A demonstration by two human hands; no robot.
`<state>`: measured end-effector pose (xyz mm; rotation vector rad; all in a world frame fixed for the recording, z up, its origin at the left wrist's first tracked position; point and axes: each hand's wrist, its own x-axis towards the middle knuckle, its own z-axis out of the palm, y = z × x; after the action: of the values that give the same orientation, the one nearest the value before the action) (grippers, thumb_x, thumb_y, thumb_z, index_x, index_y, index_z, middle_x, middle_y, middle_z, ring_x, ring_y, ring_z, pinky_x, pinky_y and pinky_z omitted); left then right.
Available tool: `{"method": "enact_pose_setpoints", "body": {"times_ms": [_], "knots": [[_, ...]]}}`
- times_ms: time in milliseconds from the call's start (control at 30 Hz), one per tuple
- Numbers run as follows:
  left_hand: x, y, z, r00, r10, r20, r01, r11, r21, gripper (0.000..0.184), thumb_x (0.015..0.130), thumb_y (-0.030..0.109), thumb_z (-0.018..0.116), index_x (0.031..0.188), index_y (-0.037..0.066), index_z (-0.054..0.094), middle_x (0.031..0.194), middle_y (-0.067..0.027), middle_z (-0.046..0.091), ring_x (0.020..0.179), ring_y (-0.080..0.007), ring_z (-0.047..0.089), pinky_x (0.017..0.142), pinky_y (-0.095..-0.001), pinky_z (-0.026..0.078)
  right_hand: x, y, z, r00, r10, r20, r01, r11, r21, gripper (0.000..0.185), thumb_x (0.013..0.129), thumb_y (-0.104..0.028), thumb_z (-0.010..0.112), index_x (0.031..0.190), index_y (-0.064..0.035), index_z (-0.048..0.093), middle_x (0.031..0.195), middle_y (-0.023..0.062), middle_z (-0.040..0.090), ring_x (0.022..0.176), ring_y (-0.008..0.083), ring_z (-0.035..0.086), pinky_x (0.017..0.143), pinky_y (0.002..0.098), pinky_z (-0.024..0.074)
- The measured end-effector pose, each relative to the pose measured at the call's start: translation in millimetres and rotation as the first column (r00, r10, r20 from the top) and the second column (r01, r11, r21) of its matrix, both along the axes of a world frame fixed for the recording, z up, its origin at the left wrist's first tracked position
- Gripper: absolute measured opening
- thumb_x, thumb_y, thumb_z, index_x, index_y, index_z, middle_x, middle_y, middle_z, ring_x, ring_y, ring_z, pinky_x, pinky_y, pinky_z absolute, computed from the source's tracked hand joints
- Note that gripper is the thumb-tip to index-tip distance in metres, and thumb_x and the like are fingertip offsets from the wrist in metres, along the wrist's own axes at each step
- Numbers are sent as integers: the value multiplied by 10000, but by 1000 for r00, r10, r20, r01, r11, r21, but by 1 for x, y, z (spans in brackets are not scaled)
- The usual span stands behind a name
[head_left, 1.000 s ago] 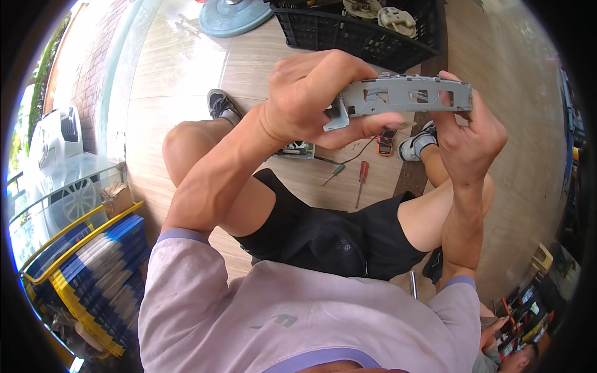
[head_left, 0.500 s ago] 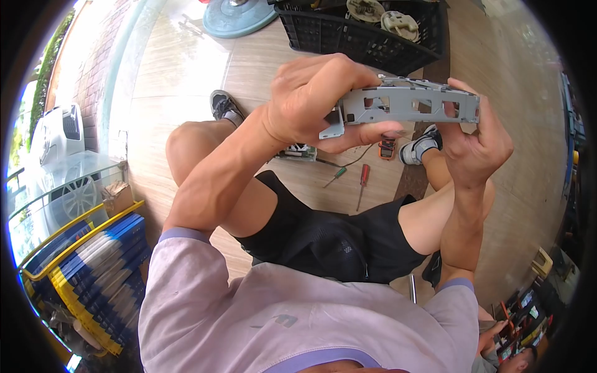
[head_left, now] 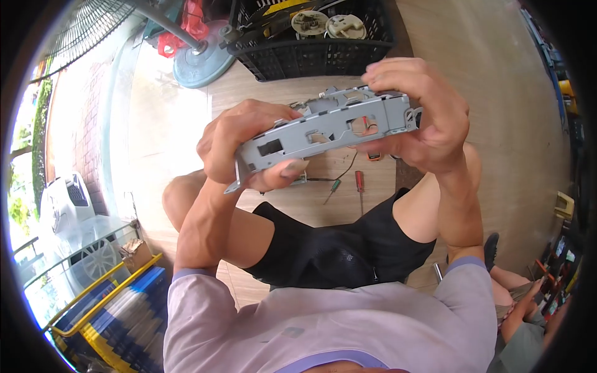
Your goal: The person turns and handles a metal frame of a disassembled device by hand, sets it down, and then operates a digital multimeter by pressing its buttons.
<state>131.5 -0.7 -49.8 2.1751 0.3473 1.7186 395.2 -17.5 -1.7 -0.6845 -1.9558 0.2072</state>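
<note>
A grey sheet-metal bracket frame (head_left: 292,140) with rectangular cut-outs is held up in front of me, its left end lower than its right. My left hand (head_left: 239,140) grips the left end, thumb along the lower edge and fingers over the top. The right end sits in my right hand (head_left: 429,118), with fingers curled over its top and back. Below it on the floor lie a green-handled screwdriver (head_left: 334,188) and a red-handled screwdriver (head_left: 360,183). An orange device (head_left: 374,156) is partly covered by my right hand.
A black plastic crate (head_left: 311,59) of parts stands ahead, beside a fan's round blue base (head_left: 200,65). To the left is a yellow-framed rack (head_left: 124,298) of blue-and-white items. Another person's arm (head_left: 519,317) shows at lower right, near assorted tools.
The bracket frame has shifted left and lower in view, and tilted with its left end down. My right fingers have moved over its top. The view has shifted, bringing the fan's pole and cage into sight.
</note>
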Motion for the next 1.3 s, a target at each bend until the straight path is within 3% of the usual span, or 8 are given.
{"method": "enact_pose_setpoints", "body": {"times_ms": [133,333,467,567,833,933,1033,1300], "knots": [[2,-4,1,999,18,42,-15,997,-71,517,899,361,782,955,-91,538,710,-185,693,624,-294,736,522,-337,592,4,-9,3,973,202,-108,-222,948,-229,680,781,-379,869,1209,88,622,1100,212,723,983,268,726,866,328,577],[-2,-2,3,993,26,-117,-52,972,-227,481,900,348,778,960,-77,561,728,-172,703,626,-240,734,535,-295,569,4,-15,0,976,180,-126,-216,883,-417,601,846,-338,825,1213,89,615,1109,222,724,959,259,737,804,330,599],[5,1,3,997,29,-68,-42,979,-199,548,859,443,837,962,-40,600,790,-153,739,650,-216,731,565,-284,557,7,-9,-2,978,199,-63,-208,942,-265,571,859,-310,819,1211,92,617,1089,219,729,928,235,741,775,310,602],[0,6,2,983,47,-176,-85,973,-216,601,803,514,862,970,-15,632,845,-129,762,708,-207,749,612,-283,572,8,-10,0,984,175,-33,-178,952,-250,554,863,-297,820,1204,92,623,1082,213,733,922,223,740,776,305,601],[2,10,-1,985,53,-163,-85,976,-200,597,754,506,884,982,1,662,893,-115,775,762,-197,763,654,-277,584,10,-12,2,987,157,-22,-157,951,-268,528,869,-283,819,1201,84,635,1075,203,739,922,208,736,771,293,594],[1,12,-1,981,64,-185,-97,980,-175,590,743,482,896,995,2,662,906,-109,777,769,-198,764,664,-279,588,-1,-12,-3,986,53,-158,-88,971,-223,439,777,-293,888,1094,-34,728,931,78,754,773,174,735,672,274,571],[1,13,0,980,62,-191,-96,980,-173,586,739,458,901,1016,2,661,924,-103,778,779,-200,765,677,-280,590,7,-12,2,992,126,-14,-125,964,-235,523,861,-300,821,1183,76,650,1059,200,745,939,233,740,797,305,593],[1,16,1,981,29,-191,-67,978,-198,576,744,425,897,1055,1,662,972,-115,778,837,-207,764,728,-281,590,7,-13,4,997,69,30,-63,981,-181,525,845,-314,825,1159,75,665,1048,206,750,968,267,743,832,326,594]]}}
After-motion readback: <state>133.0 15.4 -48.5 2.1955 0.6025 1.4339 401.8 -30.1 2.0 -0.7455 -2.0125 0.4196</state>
